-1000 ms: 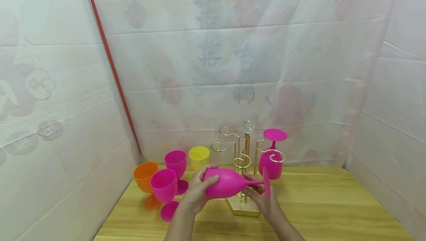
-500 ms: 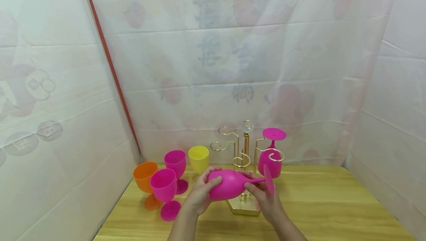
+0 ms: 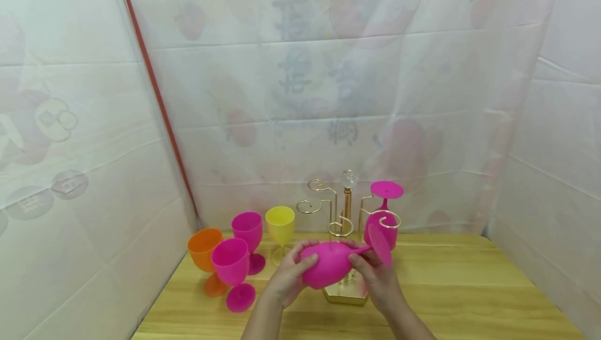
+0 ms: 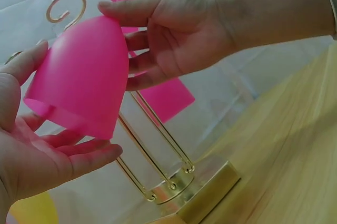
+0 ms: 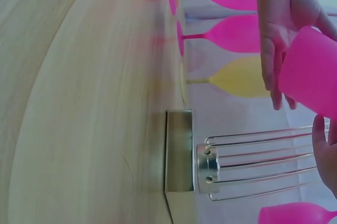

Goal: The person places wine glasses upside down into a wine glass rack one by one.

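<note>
Both hands hold a pink goblet (image 3: 327,265) on its side, tilted, in front of the gold rack (image 3: 346,296). My left hand (image 3: 288,277) grips the bowl near its rim, thumb on the near side. With its thumb and fingers, my right hand (image 3: 378,280) pinches the goblet where bowl meets stem; the foot points up and right. In the left wrist view, the bowl (image 4: 84,71) of this goblet opens downward between both hands. Another pink goblet (image 3: 386,190) hangs upside down from the rack's right side. The rack has curled hooks and a clear ball on top.
Left of the rack, an orange goblet (image 3: 205,249), a pink goblet (image 3: 231,262), a darker pink goblet (image 3: 248,229) and a yellow goblet (image 3: 280,225) stand upright on the wooden table (image 3: 460,288). Printed pale curtains (image 3: 291,95) surround the table's back and sides.
Both hands have shifted slightly right with the goblet. Its bowl end has dipped and its foot has tipped upward. More of the yellow goblet shows beside the left hand.
</note>
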`<state>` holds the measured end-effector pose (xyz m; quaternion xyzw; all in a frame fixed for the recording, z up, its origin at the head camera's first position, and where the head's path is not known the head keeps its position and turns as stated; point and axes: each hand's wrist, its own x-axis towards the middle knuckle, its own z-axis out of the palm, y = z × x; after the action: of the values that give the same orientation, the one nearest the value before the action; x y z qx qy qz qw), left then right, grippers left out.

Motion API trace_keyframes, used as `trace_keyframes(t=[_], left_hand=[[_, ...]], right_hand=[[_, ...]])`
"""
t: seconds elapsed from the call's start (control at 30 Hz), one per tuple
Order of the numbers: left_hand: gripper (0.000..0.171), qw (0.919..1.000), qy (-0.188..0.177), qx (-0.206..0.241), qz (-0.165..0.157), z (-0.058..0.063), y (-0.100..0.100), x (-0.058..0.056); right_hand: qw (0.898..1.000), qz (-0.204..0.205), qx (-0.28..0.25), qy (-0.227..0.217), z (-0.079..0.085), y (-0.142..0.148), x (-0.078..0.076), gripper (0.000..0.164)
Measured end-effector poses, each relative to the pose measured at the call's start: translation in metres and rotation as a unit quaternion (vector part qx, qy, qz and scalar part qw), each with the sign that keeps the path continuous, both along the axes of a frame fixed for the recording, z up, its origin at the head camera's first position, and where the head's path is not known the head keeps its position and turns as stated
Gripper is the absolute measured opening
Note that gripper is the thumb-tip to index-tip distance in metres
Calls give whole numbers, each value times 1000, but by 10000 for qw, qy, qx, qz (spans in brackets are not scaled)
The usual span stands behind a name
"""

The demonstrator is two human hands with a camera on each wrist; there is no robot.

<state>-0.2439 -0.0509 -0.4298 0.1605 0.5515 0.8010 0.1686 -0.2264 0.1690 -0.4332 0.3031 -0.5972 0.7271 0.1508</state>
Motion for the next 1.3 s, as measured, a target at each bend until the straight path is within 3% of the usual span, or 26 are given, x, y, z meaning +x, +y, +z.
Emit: trace_keyframes(t=[0.27,0.5,0.7,0.83,1.0,1.17,1.3], left_hand=[[48,9998,-34,-170,-127,-9,7,-1],[49,9985,255,-386,-305,-12,12,-2],[60,9974,433,-556,-173,-13,16,-1],[57,9957,634,-662,-103,-13,20,1],[55,9902,1096,-864,-44,-11,25,4],[61,9790,1592,-1270,-22,-5,30,7],[73,9744,1688,-1477,-160,-2,36,10]], right_hand=[[9989,-237,-148,-365,7,1,3,30],[9981,-521,-4,-337,10,3,3,27],[9977,-617,44,-276,11,4,4,28],[9940,-908,222,-569,12,4,7,28],[9874,-1240,393,-904,15,4,9,24],[9876,-1278,430,-806,18,5,8,21],[9882,-1253,432,-764,19,6,8,22]])
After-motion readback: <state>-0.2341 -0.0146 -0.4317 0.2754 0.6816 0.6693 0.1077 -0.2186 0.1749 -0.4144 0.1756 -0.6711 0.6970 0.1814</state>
